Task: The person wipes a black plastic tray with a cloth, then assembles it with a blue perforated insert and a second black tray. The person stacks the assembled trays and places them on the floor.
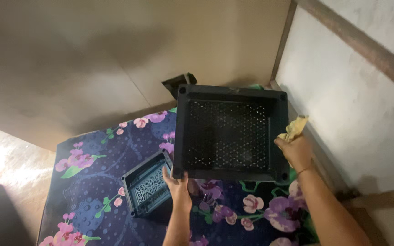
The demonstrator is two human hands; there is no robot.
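Note:
A large dark square plastic crate [230, 133] with a perforated bottom is tilted up so that its open side faces me. My left hand [175, 182] grips its lower left corner. My right hand [296, 150] presses a crumpled yellow cloth [294, 128] against the crate's right rim. A smaller dark perforated tray [147, 187] lies flat on the cloth-covered surface, just left of my left hand.
A dark blue cloth with pink and purple flowers [96, 182] covers the surface below. A beige wall [115, 54] stands behind, and a white wall with a brown beam [356, 91] is to the right. A dark object [177, 83] peeks out behind the crate.

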